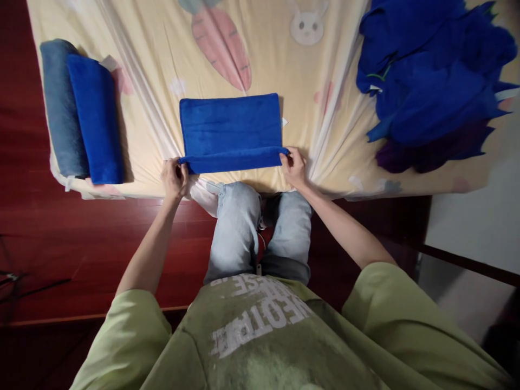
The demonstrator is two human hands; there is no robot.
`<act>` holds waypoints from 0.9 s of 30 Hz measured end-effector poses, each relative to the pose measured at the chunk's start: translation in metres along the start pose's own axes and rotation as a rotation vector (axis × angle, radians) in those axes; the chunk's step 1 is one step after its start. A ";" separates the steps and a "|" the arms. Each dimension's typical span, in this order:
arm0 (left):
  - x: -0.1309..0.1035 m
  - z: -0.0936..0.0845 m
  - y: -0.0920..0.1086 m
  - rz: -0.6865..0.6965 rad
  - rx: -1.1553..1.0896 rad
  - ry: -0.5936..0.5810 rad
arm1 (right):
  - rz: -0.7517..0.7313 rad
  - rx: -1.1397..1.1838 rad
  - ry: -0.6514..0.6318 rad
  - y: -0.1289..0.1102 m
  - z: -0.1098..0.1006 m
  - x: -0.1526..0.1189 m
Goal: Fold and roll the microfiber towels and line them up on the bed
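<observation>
A blue towel [231, 124] lies flat on the bed in front of me, its near edge turned over into a narrow fold. My left hand [175, 177] pinches the left end of that fold between thumb and fingers. At the right end, my right hand [294, 168] grips the other corner the same way. A small white tag sticks out from the towel's right side. The fold runs straight between both hands, close to the bed's front edge.
Left on the bed lie a grey-blue rolled towel [64, 108] and a blue rolled towel [96, 122], side by side. A heap of crumpled blue cloths [430, 81] covers the right. Beneath is a yellow sheet [154, 70] with carrot and rabbit prints. My knees touch the bed's front.
</observation>
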State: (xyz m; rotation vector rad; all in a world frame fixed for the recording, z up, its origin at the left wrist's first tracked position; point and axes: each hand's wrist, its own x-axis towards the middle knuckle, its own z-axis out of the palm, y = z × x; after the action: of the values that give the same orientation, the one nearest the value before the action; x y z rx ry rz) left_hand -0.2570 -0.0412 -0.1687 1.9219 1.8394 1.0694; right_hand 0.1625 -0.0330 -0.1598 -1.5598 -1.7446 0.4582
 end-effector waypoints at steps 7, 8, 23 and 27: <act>0.008 -0.004 0.011 -0.011 -0.027 0.001 | 0.077 0.076 -0.040 0.002 0.003 0.004; 0.010 -0.004 0.014 -0.015 -0.035 -0.010 | 0.082 0.084 -0.036 0.001 0.003 0.004; 0.019 -0.009 0.025 -0.101 -0.137 0.021 | 0.112 0.103 0.044 -0.006 0.006 0.008; 0.016 -0.007 0.019 -0.061 -0.033 0.083 | 0.091 0.081 0.049 -0.005 0.006 0.008</act>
State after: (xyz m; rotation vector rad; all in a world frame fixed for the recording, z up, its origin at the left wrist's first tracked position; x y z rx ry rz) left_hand -0.2486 -0.0313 -0.1464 1.8169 1.8989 1.1690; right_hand 0.1545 -0.0253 -0.1584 -1.5843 -1.6034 0.5242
